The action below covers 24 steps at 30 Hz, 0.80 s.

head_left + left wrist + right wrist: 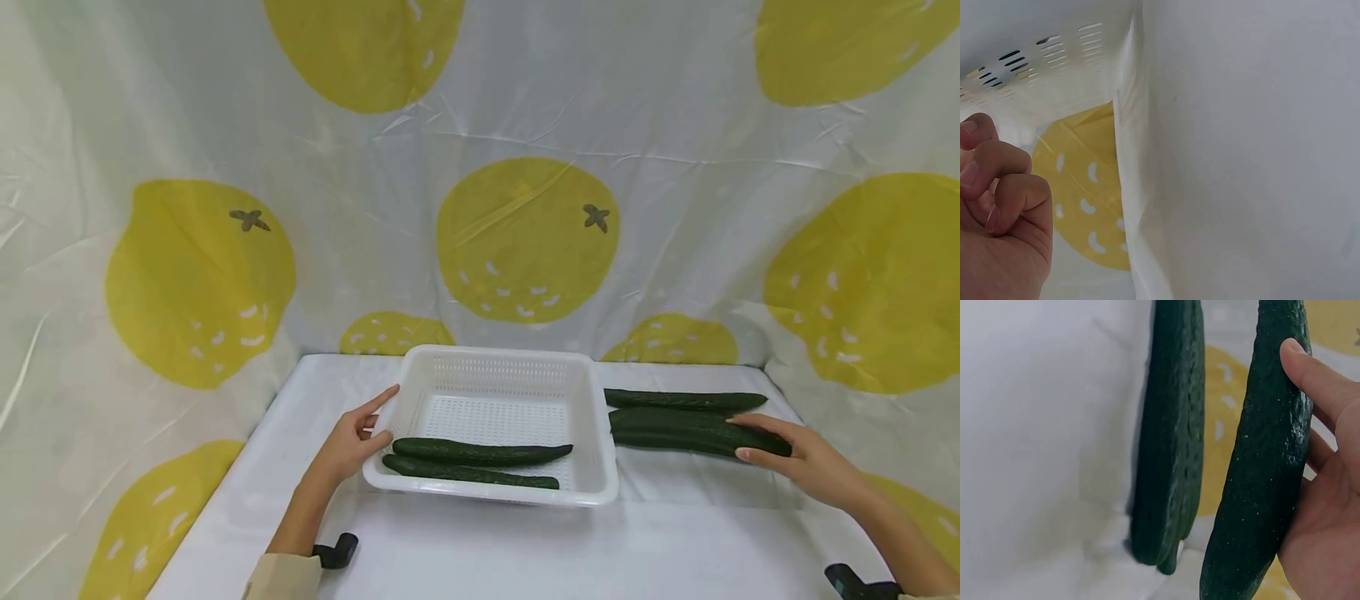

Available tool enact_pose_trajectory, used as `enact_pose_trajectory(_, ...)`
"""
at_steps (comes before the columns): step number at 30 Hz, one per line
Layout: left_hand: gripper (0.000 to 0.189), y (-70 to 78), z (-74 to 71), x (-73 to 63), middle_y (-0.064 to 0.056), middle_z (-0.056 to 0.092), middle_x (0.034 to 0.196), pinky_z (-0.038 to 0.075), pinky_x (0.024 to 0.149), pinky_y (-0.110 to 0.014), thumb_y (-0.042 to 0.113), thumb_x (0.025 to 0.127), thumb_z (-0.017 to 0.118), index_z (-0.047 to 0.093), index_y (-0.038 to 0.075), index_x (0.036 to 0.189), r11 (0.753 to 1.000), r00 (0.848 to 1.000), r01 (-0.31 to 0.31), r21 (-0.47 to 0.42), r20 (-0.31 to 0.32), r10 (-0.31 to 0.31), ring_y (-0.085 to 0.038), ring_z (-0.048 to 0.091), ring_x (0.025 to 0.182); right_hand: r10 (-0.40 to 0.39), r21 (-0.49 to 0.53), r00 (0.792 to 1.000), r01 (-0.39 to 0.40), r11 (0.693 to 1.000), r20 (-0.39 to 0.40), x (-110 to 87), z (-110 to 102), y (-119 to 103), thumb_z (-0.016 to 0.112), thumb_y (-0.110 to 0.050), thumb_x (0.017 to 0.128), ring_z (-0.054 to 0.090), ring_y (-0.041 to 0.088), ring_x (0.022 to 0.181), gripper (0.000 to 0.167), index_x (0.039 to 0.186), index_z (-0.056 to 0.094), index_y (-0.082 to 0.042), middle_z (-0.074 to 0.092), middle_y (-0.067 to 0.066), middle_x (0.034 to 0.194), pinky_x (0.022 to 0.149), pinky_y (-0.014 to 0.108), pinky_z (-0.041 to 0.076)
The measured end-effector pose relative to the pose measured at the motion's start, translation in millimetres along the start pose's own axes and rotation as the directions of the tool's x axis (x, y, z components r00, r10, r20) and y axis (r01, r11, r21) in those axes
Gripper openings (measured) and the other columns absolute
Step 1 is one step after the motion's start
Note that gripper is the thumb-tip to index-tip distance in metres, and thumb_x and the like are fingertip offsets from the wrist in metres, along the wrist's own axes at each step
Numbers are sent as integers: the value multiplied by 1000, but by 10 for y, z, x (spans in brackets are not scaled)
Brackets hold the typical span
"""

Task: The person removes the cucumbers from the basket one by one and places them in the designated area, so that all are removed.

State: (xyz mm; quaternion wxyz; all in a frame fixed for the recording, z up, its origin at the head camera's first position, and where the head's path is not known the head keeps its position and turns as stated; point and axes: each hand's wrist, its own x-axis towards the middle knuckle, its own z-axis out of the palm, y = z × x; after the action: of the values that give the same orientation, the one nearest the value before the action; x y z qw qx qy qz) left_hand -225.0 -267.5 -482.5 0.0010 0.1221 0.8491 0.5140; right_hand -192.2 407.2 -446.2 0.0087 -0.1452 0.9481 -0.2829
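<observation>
A white perforated plastic basket point(491, 354) has two dark green cucumbers point(480, 452) lying along its near side. At its left rim is my left hand point(348, 446), thumb and index finger on the edge. The left wrist view shows the other fingers point(1013, 169) curled in below the basket's slotted wall point(1054, 56). My right hand point(810, 462) grips a cucumber point(1260, 450) near its right end, thumb on one side and fingers on the other. That cucumber is raised over the others point(1169, 437) lying right of the basket.
A white cloth point(480, 550) covers the table. Behind it and at both sides hangs a pale curtain point(360, 250) printed with large yellow fruit. Another cucumber point(682, 400) lies at the back of the group on the right, its left end beside the basket.
</observation>
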Motion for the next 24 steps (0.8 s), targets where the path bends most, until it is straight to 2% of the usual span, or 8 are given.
enact_pose_trajectory(3,72,0,-10,5,-23,76,105,51,67,-24,5,92,63,44,25,158,1000,1000,2,2,-1,-2,-8,51,51,26,-8,1000,-26,1000,14,-35,6,90,67,-42,99,47,44,129,58,148,54,-14,53,24,149,89,66,48)
enact_pose_trajectory(4,72,0,-12,4,-23,76,104,50,66,-24,5,92,64,44,25,158,1000,1000,3,2,-3,-3,-7,50,51,28,-14,999,-27,1000,17,-40,17,116,67,-42,98,49,41,129,58,148,54,-14,53,23,148,89,62,50)
enact_pose_trajectory(7,72,-5,-19,-9,-22,76,103,50,65,-23,6,92,64,45,24,158,1000,1000,1,6,-9,-1,-6,48,51,19,-27,1000,-19,999,21,-41,76,174,69,-43,97,54,8,122,56,146,57,-17,56,22,147,84,40,53)
enact_pose_trajectory(10,72,-7,-16,-11,-20,76,99,49,64,-23,5,91,64,45,24,158,1000,1000,-4,2,-8,4,-6,46,50,7,-30,1000,-6,1000,14,-25,160,235,71,-43,95,40,-21,108,54,142,60,-20,59,20,144,74,25,47)
enact_pose_trajectory(14,72,-10,3,7,-21,76,106,51,67,-24,6,91,65,45,24,158,1000,1000,-6,-3,5,6,-9,55,55,-21,-37,1000,21,999,-4,0,271,304,75,-40,93,38,-24,111,52,139,63,-19,63,19,139,75,23,49)
enact_pose_trajectory(17,71,-11,12,6,-22,76,111,53,70,-24,7,92,65,45,24,158,1000,1000,4,2,4,-4,-12,60,59,-47,-67,999,46,997,-17,28,348,335,77,-39,91,46,-16,115,49,135,65,-22,66,15,136,80,28,52)
enact_pose_trajectory(22,72,-7,17,-7,-20,76,105,50,67,-24,6,91,65,45,26,157,1000,1000,19,22,-8,-19,-9,52,55,-52,-81,998,51,995,-20,81,428,365,79,-40,89,60,27,123,49,133,67,-23,66,15,136,88,49,53)
enact_pose_trajectory(24,72,-6,17,-9,-19,75,102,49,67,-24,6,91,65,45,27,157,999,1000,21,29,-9,-21,-8,49,54,-61,-84,998,59,995,-22,97,437,376,79,-40,89,59,34,122,49,132,68,-22,65,16,135,88,53,53)
